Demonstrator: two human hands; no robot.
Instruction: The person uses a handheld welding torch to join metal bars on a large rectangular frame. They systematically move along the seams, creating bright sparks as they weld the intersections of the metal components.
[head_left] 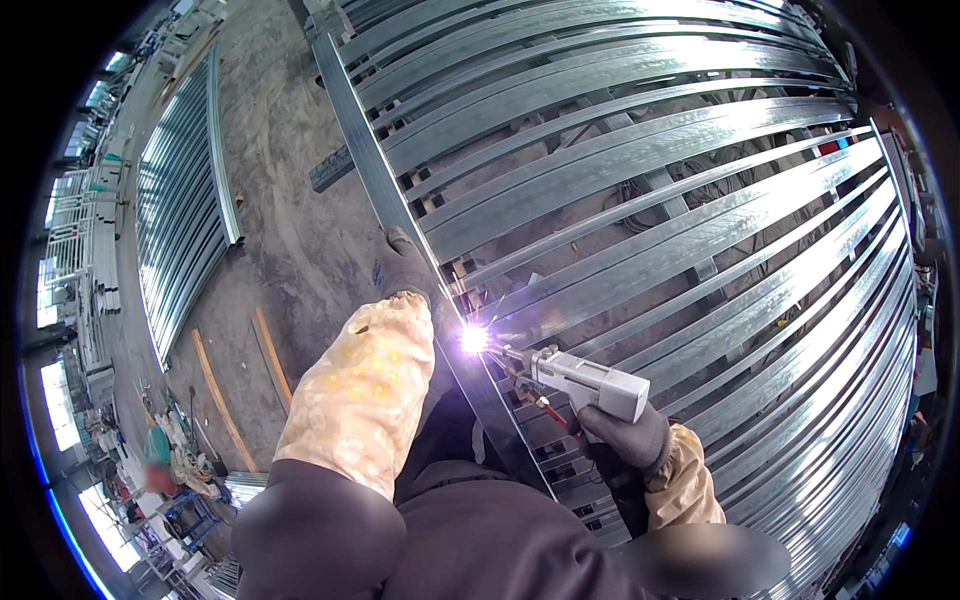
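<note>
The right hand [622,432], in a dark grey glove, is clenched in a full grip around the handle of a pale grey welding gun [585,380], whose nozzle points at a bright violet-white arc [474,339]. The arc sits on the long galvanised steel edge rail [370,160] of a frame of parallel shiny steel slats [640,170]. The left hand [404,265], also gloved, presses down on that rail just beyond the arc, fingers curled over its edge.
</note>
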